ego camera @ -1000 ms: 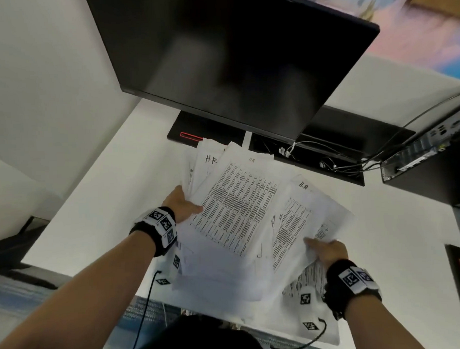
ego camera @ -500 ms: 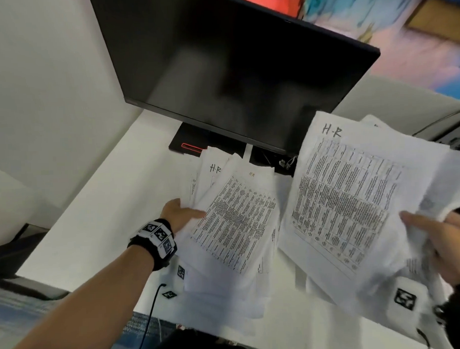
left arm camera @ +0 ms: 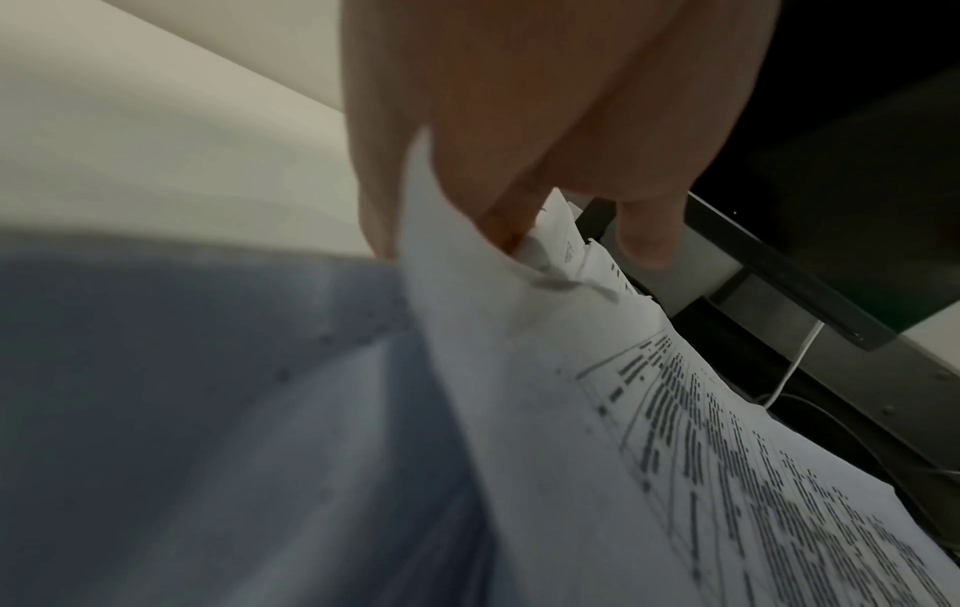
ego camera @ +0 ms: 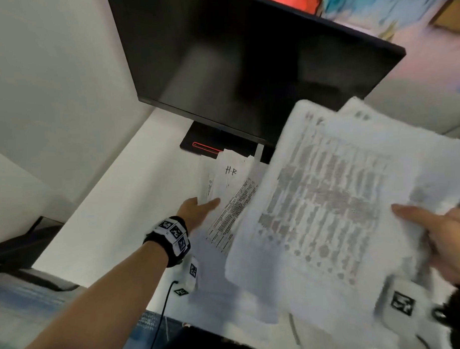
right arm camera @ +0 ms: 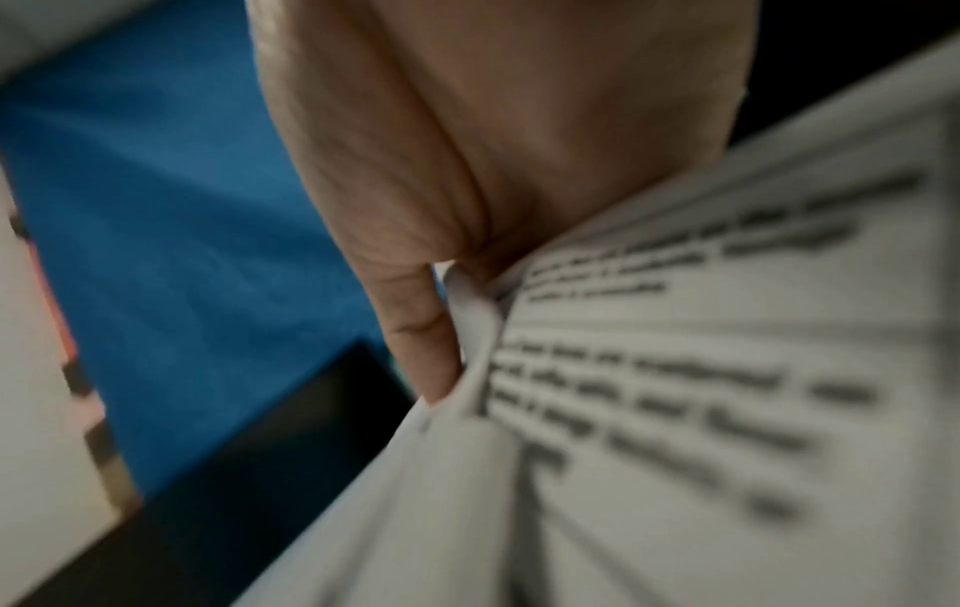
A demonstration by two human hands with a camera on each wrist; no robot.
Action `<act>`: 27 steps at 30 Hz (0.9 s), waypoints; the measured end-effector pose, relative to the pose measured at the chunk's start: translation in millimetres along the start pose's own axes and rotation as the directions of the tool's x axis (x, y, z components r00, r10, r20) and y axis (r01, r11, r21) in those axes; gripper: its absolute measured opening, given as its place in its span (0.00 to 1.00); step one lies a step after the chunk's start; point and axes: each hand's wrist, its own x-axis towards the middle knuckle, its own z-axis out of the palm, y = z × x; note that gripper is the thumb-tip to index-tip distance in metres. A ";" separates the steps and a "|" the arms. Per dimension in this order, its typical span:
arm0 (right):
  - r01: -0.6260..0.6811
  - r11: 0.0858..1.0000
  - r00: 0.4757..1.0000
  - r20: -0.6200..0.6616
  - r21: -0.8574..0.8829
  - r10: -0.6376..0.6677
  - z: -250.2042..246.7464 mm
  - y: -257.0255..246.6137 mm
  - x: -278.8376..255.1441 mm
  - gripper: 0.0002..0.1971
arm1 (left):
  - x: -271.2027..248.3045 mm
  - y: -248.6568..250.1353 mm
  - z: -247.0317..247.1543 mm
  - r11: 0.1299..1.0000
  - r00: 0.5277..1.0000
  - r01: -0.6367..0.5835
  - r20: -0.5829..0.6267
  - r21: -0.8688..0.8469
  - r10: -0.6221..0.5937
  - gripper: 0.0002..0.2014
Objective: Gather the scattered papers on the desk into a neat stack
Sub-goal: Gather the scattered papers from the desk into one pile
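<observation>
1. Two hands: the left hand (ego camera: 196,212) and the right hand (ego camera: 450,247).
2. Two bundles of papers: one lifted bundle (ego camera: 329,210) and one bundle on the desk (ego camera: 229,200). The number of sheets in each I cannot count, perhaps several; the picture is blurred.
3. One monitor (ego camera: 246,69).
4. One white desk (ego camera: 108,217).
5. Two wrist bands with square markers; the left band (ego camera: 173,236) is clear, the right band (ego camera: 403,302) is partly seen.
</observation>
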 end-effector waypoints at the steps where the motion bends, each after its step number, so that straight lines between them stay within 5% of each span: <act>1: 0.005 1.000 0.999 0.038 -0.004 -0.005 21.0 7.7 1.0 0.03 | 1.3 1.3 0.9 1.000 1.000 0.009 -0.011 -0.004 -0.009 0.39; 3: 0.008 1.000 0.996 0.094 -0.029 -0.006 61.7 38.3 6.4 0.11 | -0.5 6.2 1.5 0.999 0.999 0.036 -0.007 -0.024 -0.036 0.41; 6: -0.170 0.985 0.972 0.166 0.012 0.166 109.2 85.9 14.5 0.19 | -3.6 13.7 -2.1 0.987 0.993 0.097 0.075 -0.127 -0.088 0.46; 9: -0.281 0.952 0.934 0.193 -0.121 0.300 149.6 124.6 18.9 0.38 | -9.9 17.8 -0.2 0.995 0.984 0.098 0.151 -0.032 -0.092 0.55; 11: -0.320 0.943 0.927 0.177 -0.085 0.331 162.2 136.6 23.0 0.47 | -13.9 16.4 7.3 0.993 0.987 0.057 0.141 0.105 -0.072 0.46; 13: -0.382 0.924 0.910 0.181 0.018 0.373 163.7 140.6 26.0 0.50 | -13.8 14.3 14.0 0.992 0.990 -0.019 0.144 0.128 0.000 0.27; 17: -0.419 0.900 0.894 0.226 0.120 0.386 144.7 137.4 25.5 0.58 | -23.5 16.7 10.5 0.985 0.950 -0.171 0.259 -0.031 0.173 0.21; 23: -0.292 0.845 0.901 0.425 0.449 0.086 115.0 74.7 -1.6 0.17 | -65.7 60.7 -16.1 0.913 0.803 -0.383 0.436 -0.144 0.405 0.32; 27: 0.065 0.880 0.958 0.218 0.470 -0.187 109.0 23.7 -15.2 0.19 | -93.3 102.3 -8.0 0.802 0.737 -0.571 0.322 -0.175 0.595 0.31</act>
